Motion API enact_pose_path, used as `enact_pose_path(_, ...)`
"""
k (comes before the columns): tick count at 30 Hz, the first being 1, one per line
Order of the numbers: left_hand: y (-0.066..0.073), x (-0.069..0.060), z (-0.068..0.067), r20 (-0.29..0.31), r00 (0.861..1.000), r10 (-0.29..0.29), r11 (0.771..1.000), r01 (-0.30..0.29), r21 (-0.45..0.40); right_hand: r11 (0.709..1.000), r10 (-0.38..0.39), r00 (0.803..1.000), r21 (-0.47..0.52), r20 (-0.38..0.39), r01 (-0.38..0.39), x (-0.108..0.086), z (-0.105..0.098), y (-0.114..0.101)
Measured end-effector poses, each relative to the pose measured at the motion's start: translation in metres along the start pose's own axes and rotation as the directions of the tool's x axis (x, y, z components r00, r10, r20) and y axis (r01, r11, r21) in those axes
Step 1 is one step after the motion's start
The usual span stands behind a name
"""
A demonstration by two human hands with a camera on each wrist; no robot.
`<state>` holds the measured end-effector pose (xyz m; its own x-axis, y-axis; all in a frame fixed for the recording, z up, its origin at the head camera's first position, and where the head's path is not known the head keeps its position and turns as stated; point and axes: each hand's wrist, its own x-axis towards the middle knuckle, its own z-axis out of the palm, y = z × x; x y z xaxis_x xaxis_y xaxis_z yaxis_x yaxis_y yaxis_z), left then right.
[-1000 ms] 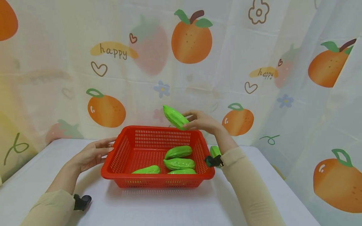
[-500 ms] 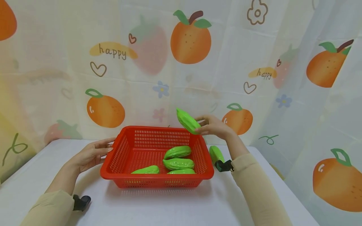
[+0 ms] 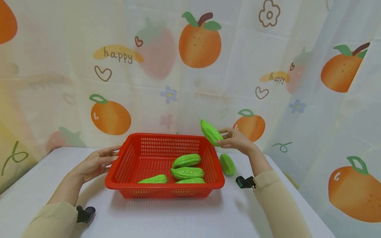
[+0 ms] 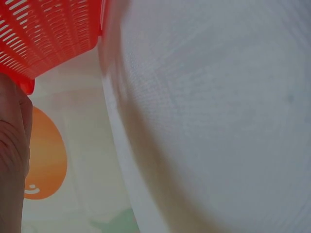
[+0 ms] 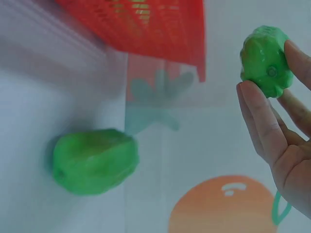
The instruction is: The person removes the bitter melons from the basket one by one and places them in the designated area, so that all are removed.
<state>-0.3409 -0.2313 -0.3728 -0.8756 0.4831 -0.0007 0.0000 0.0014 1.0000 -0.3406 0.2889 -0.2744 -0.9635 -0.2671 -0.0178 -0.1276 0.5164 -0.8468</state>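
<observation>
My right hand (image 3: 238, 142) pinches a bright green bitter melon (image 3: 210, 133) by one end, tilted, just above the back right corner of the red basket (image 3: 165, 185). In the right wrist view, the end of that bitter melon (image 5: 266, 60) sits between thumb and fingers. My left hand (image 3: 92, 165) holds the basket's left rim; in the left wrist view, that hand (image 4: 12, 131) is partly cut off beside the red basket wall (image 4: 53, 29). Several bitter melons (image 3: 187, 172) lie in the basket, some partly hidden by its front wall.
Another bitter melon (image 3: 227, 164) lies on the white table (image 3: 166, 219), just outside the basket's right side. A curtain printed with fruit (image 3: 199, 86) hangs behind the table. The table's right edge runs past my right sleeve (image 3: 276, 198).
My right hand has moved to the right and slightly down, carrying the bitter melon from over the basket's back rim to its right corner. The left hand stays at the left rim.
</observation>
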Motion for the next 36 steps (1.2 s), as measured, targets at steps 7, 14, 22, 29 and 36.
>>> enact_pose_path(7, 0.0, 0.001, 0.001, -0.01, 1.0, -0.006, 1.0, 0.006, 0.006, 0.999, 0.032, 0.999, 0.015, -0.032, -0.031, -0.011, -0.009, 0.021)
enact_pose_path(14, -0.002, 0.001, -0.001, -0.002, 1.0, 0.005, 1.0, -0.005, -0.005, 0.997, 0.08, 0.995, 0.004, -0.054, -0.08, -0.022, -0.014, 0.039)
enact_pose_path(22, -0.003, 0.001, -0.002, 0.01, 1.0, 0.018, 1.0, -0.018, -0.004, 0.989, 0.145, 0.985, 0.05, -0.096, -0.141, -0.031, -0.017, 0.056)
enact_pose_path(29, -0.003, 0.001, -0.001, 0.007, 1.0, 0.013, 1.0, -0.013, -0.022, 0.978, 0.195, 0.972, 0.098, -0.132, -0.183, -0.037, -0.019, 0.071)
enact_pose_path(36, -0.002, 0.0, -0.001, 0.03, 0.999, 0.032, 0.999, -0.03, -0.041, 0.974, 0.217, 0.964, 0.106, -0.156, -0.202, -0.044, -0.022, 0.084)
